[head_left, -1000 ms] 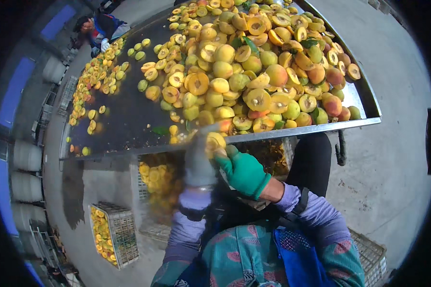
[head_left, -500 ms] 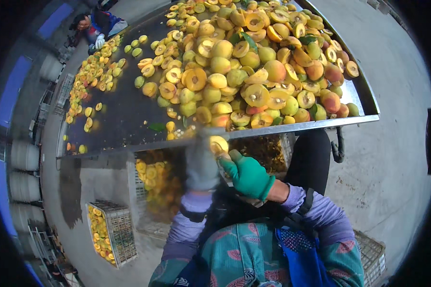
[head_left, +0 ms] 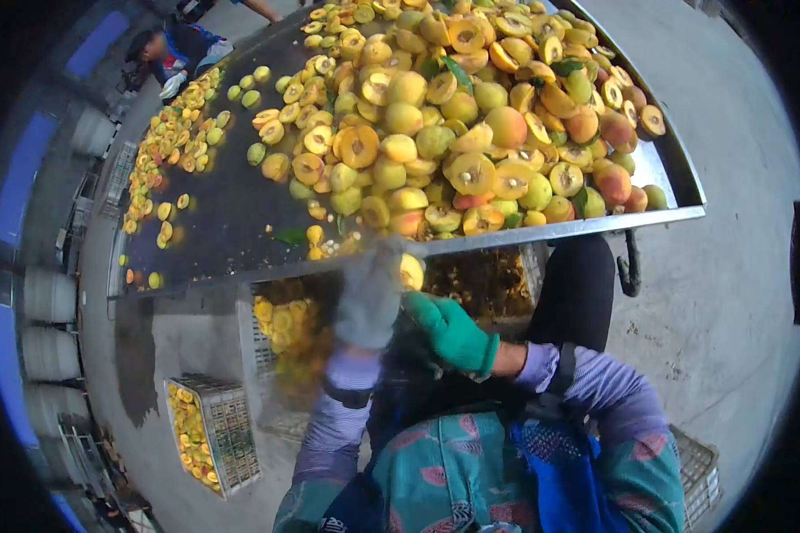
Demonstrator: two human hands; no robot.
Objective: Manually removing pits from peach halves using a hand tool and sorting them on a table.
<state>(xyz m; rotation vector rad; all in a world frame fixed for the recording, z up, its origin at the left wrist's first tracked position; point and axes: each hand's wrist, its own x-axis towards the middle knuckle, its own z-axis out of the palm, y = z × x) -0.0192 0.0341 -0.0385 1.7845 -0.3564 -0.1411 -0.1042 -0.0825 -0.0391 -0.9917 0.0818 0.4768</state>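
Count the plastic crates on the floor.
3 show. One full of fruit halves lies lower left, one sits under the table edge behind the left hand, one empty lower right. Others may be hidden.

Gloved hands: left [head_left: 369,298], right [head_left: 449,330] at fruit half [head_left: 411,271], below tray edge [head_left: 542,233].

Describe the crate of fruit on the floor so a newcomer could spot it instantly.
Start at the big metal table heaped with halved fruit, then look down past its near left corner. On the grey floor stands a wire-mesh crate, tilted, partly filled with yellow fruit halves.
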